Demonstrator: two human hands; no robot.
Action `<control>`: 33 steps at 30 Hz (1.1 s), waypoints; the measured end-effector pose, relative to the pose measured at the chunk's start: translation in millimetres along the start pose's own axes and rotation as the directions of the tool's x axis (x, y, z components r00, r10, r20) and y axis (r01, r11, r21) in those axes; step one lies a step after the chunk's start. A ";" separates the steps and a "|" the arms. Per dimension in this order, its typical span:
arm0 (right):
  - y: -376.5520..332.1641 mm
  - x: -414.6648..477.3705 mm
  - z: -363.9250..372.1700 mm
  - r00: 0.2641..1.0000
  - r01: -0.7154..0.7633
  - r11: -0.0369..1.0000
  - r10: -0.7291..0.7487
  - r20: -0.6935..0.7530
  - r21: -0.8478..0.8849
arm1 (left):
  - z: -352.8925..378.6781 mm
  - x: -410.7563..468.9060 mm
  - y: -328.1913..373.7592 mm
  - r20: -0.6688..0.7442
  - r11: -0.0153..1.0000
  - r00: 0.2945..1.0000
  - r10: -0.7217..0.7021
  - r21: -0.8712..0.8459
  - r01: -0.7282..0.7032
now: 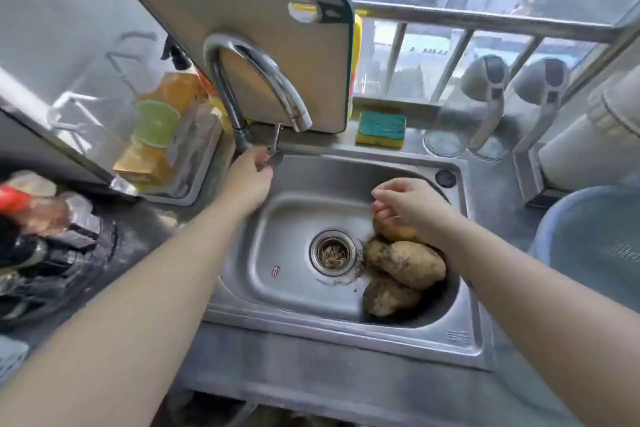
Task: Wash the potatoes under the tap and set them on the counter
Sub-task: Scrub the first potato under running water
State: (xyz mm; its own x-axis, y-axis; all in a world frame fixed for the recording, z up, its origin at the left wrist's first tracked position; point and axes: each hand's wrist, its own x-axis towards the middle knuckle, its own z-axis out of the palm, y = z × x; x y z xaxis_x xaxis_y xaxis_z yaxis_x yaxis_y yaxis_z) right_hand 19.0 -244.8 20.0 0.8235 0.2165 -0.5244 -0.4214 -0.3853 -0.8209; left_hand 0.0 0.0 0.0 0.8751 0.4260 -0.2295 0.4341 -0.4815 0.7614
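Three dirty brown potatoes lie at the right side of the steel sink (287, 239): one at the back (398, 231), a large one in the middle (410, 263) and one at the front (388, 296). My right hand (412, 204) hovers just over the back potato with loosely curled fingers, holding nothing. My left hand (249, 178) reaches to the base of the curved chrome tap (263, 69), and its fingers pinch the small tap lever (275, 146). No water runs from the spout (302, 125).
A drain strainer (332, 253) sits mid-sink. A cutting board (263, 31) leans behind the tap, beside a sponge (381, 129). A dish soap bottle (162, 121) stands at left, a blue basin (595, 246) on the right counter, and two ladles (485, 80) by the window.
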 end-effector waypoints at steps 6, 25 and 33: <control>-12.3 14.7 6.9 0.999 -0.026 1.000 0.025 -0.047 -0.016 | 0.6 40.2 7.9 0.200 0.994 0.975 0.100 0.030 -0.109; 39.7 24.2 -14.5 0.996 -0.077 0.730 0.022 -0.089 -0.679 | 11.3 20.4 -22.9 0.154 0.950 0.966 0.209 0.201 -0.238; 102.4 23.2 -5.5 1.000 0.017 -0.004 0.019 0.017 -1.000 | 35.9 -30.8 -67.0 0.291 0.980 0.951 -0.103 0.192 0.048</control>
State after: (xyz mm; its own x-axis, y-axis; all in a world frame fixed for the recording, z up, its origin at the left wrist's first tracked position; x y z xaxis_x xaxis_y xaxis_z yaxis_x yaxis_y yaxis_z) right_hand -3.0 -284.2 -75.0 0.8090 0.2243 -0.5433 0.3955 -0.8916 0.2208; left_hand -48.4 -8.4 -65.7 0.8497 0.2321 -0.4734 0.5085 -0.5985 0.6191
